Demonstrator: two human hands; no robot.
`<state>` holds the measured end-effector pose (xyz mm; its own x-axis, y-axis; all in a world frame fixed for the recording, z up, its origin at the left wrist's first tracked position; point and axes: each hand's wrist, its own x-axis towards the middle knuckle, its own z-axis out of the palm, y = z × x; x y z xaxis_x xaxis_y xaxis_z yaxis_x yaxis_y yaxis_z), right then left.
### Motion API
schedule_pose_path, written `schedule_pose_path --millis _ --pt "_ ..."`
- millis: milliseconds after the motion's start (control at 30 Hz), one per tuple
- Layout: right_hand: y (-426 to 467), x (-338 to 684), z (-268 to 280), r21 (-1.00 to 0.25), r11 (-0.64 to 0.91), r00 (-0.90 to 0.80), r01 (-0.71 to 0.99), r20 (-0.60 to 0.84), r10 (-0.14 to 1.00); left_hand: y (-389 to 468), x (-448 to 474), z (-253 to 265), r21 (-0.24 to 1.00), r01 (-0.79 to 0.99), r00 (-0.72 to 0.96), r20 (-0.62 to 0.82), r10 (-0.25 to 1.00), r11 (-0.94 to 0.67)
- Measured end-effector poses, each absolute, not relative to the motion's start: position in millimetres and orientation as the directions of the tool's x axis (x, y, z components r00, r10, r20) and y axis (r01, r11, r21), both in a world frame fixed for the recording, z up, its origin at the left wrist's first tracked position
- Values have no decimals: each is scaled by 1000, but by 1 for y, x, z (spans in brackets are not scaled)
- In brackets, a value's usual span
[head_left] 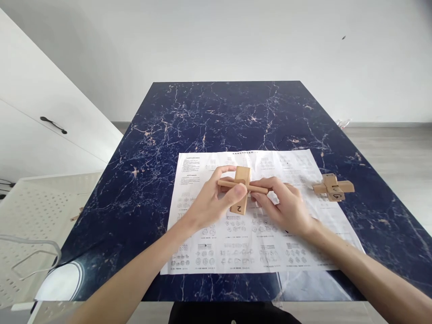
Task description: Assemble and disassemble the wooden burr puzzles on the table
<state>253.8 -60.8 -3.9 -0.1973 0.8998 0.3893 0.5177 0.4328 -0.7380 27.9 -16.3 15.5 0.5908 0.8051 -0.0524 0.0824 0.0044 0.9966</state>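
The left hand's fingers [218, 173] are closed around a pale wooden block [242, 173], the thumb pressed across its middle. The right hand [285, 209] has its thumb and index finger drawn close together at the right part of a thin wooden stick [259, 188], which crosses the block from left to right. The block points near to far, with a dark "2" on its near end. Both pieces are held above a creased white sheet [199, 266] of printed diagrams and text. Just right of the hands, at the sheet's right edge, sits a cross-shaped wooden puzzle [332, 186] marked with dark numerals. The sheet lies on the near half of a dark blue, marble-patterned table [229, 112]. Left of the table are a pale perforated basket [25, 211] and a white cabinet [30, 85] with a black handle [53, 124]. A pale wall [219, 40] stands at the far side.
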Motion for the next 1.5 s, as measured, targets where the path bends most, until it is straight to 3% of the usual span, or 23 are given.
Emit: schedule_pose_path --millis 333,700,1133,1500 --pt "-61 249 3 -745 446 -134 496 441 887 -15 27 7 956 153 610 108 785 -251" --pt "-63 250 5 -816 410 -188 407 364 912 -10 25 21 959 75 624 169 763 -274" --pt "-63 251 9 -693 560 -215 454 525 823 -11 26 17 976 -35 628 188 755 -213" --pt "-63 248 12 -657 581 -219 480 552 805 -6 27 23 929 -73 617 328 715 -363"
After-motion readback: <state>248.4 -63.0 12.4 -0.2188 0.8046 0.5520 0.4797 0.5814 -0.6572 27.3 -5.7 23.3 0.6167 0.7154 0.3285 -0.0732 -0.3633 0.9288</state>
